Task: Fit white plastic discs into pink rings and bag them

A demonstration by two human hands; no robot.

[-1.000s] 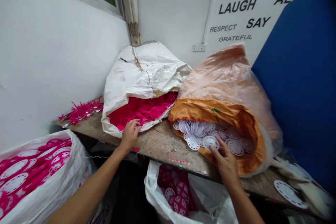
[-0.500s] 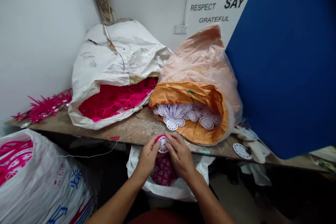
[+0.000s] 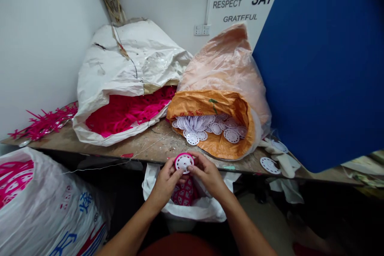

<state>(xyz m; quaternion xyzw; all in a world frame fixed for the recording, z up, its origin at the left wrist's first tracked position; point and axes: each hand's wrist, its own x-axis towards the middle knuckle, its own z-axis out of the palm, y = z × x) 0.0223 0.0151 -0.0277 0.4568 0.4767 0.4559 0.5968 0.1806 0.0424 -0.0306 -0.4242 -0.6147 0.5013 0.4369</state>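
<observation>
Both bare hands are up just in front of the bench, closed narrow on a round white perforated plastic disc with a magenta rim [image 3: 184,163]. The left hand [image 3: 165,182] pinches it from the lower left and the right hand [image 3: 207,174] grips it from the right, so the disc sits between them, over an open white plastic bag [image 3: 156,196] with magenta-and-white lattice discs [image 3: 183,193] inside.

Behind the disc, the front edge of a scarred wooden workbench [image 3: 156,146] leaves little room forward. On it, a peach plastic sack with an orange lining [image 3: 222,72] slumps open on a heap of white perforated discs [image 3: 210,126]. Beside it sits a white woven sack [image 3: 120,60] full of magenta plastic pieces [image 3: 126,114]. A blue panel [image 3: 312,60] closes off the right side, with one loose white disc [image 3: 270,165] on the bench near it.

A white sack [image 3: 45,200] at lower left bears blue characters. A white wall sign [image 3: 240,4] reads "LAUGH", "RESPECT", "SAY" and "GRATEFUL".
</observation>
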